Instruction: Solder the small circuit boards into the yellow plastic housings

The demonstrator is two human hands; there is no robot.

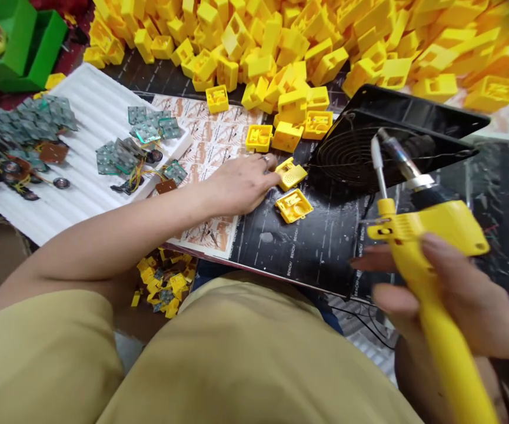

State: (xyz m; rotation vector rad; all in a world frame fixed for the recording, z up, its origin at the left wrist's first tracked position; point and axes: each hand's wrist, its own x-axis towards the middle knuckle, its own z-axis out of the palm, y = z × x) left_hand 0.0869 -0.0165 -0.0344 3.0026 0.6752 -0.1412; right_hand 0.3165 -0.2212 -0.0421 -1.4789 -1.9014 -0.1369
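Note:
My left hand (248,182) reaches over the bench with its fingers curled, the tips at the edge of a small yellow plastic case half (291,174) with a speaker grille of holes. Just below it lies another open yellow case half (293,206), its moulded inside facing up. In my right hand (452,288) is a yellow soldering gun (439,227), held by its handle. Its metal tip and a thin feed tube point up and away, in front of a black fan. The right hand is slightly blurred.
A black fan (346,150) with a wire guard stands on the bench. Behind are heaped yellow cases (289,47). At left, circuit boards (119,156) with wires and small speakers lie on a white foam sheet (90,203), near green bins (37,53). A box of yellow parts (166,282) sits below.

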